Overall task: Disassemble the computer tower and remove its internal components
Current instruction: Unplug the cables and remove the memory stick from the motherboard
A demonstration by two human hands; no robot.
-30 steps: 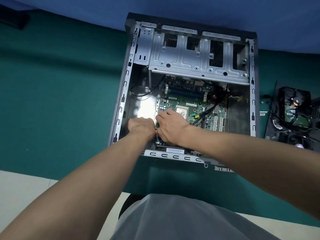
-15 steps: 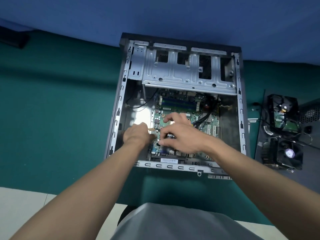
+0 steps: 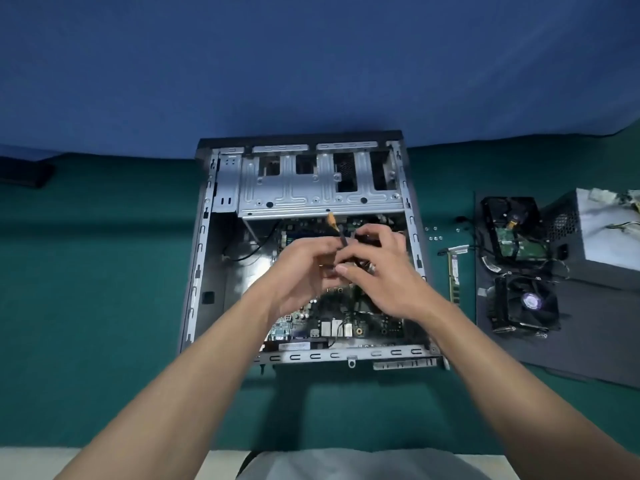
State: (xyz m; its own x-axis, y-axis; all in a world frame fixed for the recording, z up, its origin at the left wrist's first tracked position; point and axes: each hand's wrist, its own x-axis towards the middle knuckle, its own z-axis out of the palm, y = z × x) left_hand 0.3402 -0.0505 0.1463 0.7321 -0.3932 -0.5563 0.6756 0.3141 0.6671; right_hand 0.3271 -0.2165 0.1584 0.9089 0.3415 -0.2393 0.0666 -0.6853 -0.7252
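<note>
Both hands lifted off motherboard (image 3: 363, 327) since last frame; left hand (image 3: 304, 268) and right hand (image 3: 384, 277) pinch black cable (image 3: 342, 241) (orange plug (image 3: 331, 220) up) above open tower (image 3: 204, 237).

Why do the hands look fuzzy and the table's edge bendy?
Head view: motion blur smears the left hand and right hand and the cable they hold; the wide-angle lens bows the far edge of the green table; the computer case looks sharper.

Dim bluish light, motion-blurred hands (image 3: 346, 271), soft focus, wide-angle bending at edges
</note>
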